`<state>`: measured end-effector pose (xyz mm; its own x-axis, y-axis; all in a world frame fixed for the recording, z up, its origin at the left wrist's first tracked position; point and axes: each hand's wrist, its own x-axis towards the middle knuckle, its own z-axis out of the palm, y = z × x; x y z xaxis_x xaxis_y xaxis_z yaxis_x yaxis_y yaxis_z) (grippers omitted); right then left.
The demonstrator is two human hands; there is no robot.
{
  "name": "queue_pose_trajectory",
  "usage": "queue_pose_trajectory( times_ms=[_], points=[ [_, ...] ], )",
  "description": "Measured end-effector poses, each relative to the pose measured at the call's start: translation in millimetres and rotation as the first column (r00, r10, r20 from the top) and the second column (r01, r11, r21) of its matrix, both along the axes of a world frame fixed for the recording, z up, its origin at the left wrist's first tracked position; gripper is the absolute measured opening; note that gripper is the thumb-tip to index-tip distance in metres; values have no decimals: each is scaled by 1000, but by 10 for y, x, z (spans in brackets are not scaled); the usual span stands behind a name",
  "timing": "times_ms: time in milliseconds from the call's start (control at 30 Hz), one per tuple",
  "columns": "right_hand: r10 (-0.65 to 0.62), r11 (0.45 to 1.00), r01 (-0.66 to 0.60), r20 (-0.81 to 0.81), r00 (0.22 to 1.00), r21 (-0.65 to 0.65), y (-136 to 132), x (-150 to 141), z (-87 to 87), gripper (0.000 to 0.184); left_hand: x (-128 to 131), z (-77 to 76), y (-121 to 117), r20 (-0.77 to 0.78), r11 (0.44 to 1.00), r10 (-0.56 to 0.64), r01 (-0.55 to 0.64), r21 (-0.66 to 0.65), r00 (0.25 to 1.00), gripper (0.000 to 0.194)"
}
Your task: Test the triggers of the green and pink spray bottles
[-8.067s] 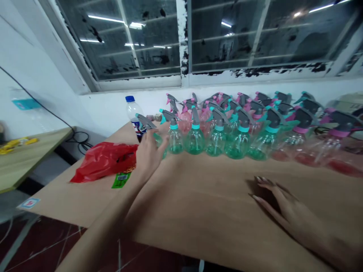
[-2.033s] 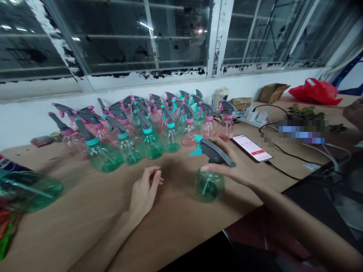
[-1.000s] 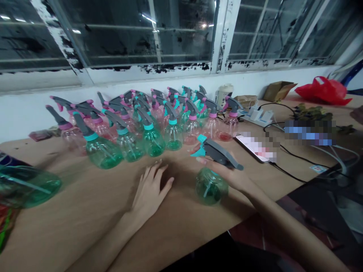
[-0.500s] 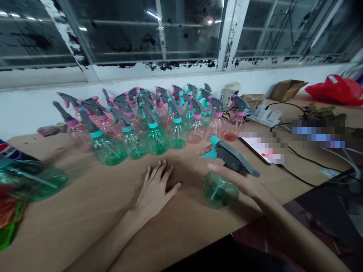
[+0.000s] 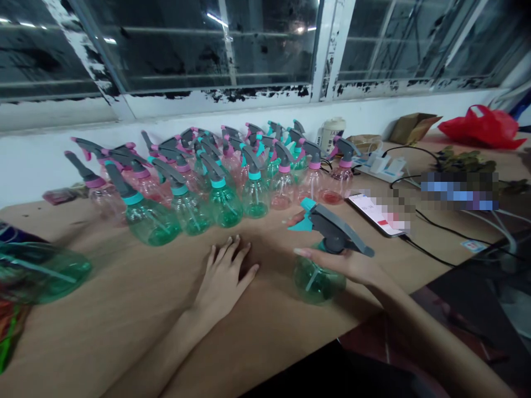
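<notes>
My right hand (image 5: 344, 262) is closed round the neck of a green spray bottle (image 5: 319, 284) standing near the table's front edge. Its turquoise trigger points left, with a fingertip by it, and its grey head tilts down to the right. My left hand (image 5: 222, 279) lies flat on the brown table (image 5: 136, 326), fingers spread, holding nothing. Beyond both hands stand several clear spray bottles in rows, some green like the one at the front (image 5: 226, 204), others pink like the one at the right end (image 5: 338, 182).
Another green bottle (image 5: 45, 273) lies on its side at the left edge. A phone (image 5: 379, 215) with a cable rests to the right, near a power strip (image 5: 381, 166). Farther back are a lidded cup (image 5: 333, 135), a paper bag (image 5: 415, 128) and a red plastic bag (image 5: 481, 130).
The whole view has shifted slightly, so things appear a little farther left. My right thumb sits slightly lower at the bottle's neck. My left hand stays flat on the table.
</notes>
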<state>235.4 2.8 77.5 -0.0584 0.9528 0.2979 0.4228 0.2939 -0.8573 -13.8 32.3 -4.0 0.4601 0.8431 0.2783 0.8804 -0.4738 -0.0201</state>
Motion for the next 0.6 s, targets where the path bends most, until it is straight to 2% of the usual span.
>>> queue_pose_trajectory(
  times_ms=[100, 267, 433, 533, 600],
  points=[
    [22, 1000, -22, 67, 998, -2, 18, -11, -8, 23, -1, -9, 4, 1, 1000, -6, 6, 14, 1000, 49],
    [10, 1000, -9, 17, 1000, -27, -10, -24, -16, 14, -7, -19, 10, -22, 1000, -2, 2, 16, 1000, 50],
    [1, 1000, -1, 51, 999, -4, -12, -17, -55, 9, -20, -27, 25, -27, 1000, -11, 11, 20, 1000, 51],
    [-17, 999, 14, 64, 998, 42, 9, -16, -71, 10, -23, -28, 29, -26, 1000, -5, 6, 17, 1000, 51],
    [0, 997, -5, 63, 998, 72, 17, -16, -69, 17, -21, -24, 28, -24, 1000, 0, 1, 14, 1000, 50]
  ],
)
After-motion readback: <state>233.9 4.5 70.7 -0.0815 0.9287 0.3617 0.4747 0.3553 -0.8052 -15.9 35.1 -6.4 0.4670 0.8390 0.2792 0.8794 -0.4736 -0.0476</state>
